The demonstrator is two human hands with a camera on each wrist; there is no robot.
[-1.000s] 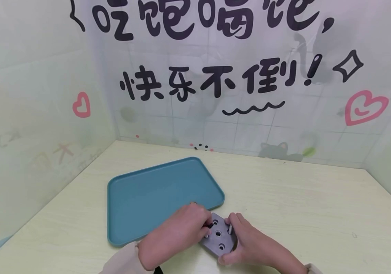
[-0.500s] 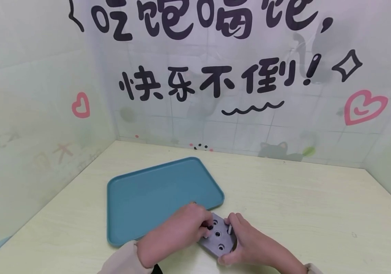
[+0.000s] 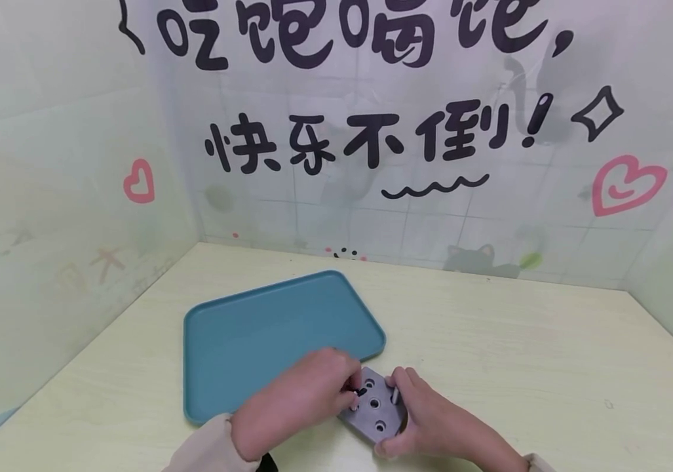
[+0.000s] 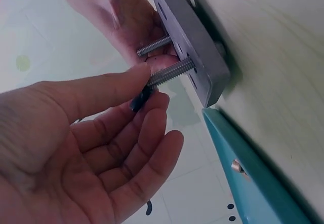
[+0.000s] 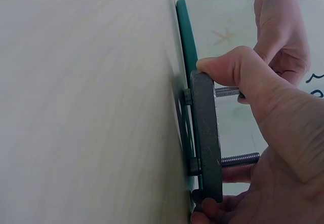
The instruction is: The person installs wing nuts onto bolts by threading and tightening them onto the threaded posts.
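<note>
My right hand (image 3: pixel 430 416) grips a grey metal plate (image 3: pixel 392 414) by its edges, thumb on the near side and fingers at the far side. The plate has several round holes. Two threaded bolts pass through it: one bolt (image 5: pixel 240 160) by the right palm, the other bolt (image 4: pixel 172 73) at the left fingers. Bolt heads (image 5: pixel 194 166) show on the plate's underside. My left hand (image 3: pixel 324 387) pinches a small black part (image 4: pixel 142 100) at the tip of that second bolt, between thumb and index finger; the other fingers are loosely bent.
A blue rectangular tray (image 3: pixel 271 328) lies left of the plate, its near right corner close to it. A small copper-coloured piece (image 4: pixel 236 166) is at the tray in the left wrist view. The pale wooden tabletop (image 3: pixel 525 354) is bounded by printed wall sheets (image 3: pixel 324 223).
My left hand has shifted slightly left and its fingers have turned a little, showing more of the black part. The plate and my right hand have hardly moved.
</note>
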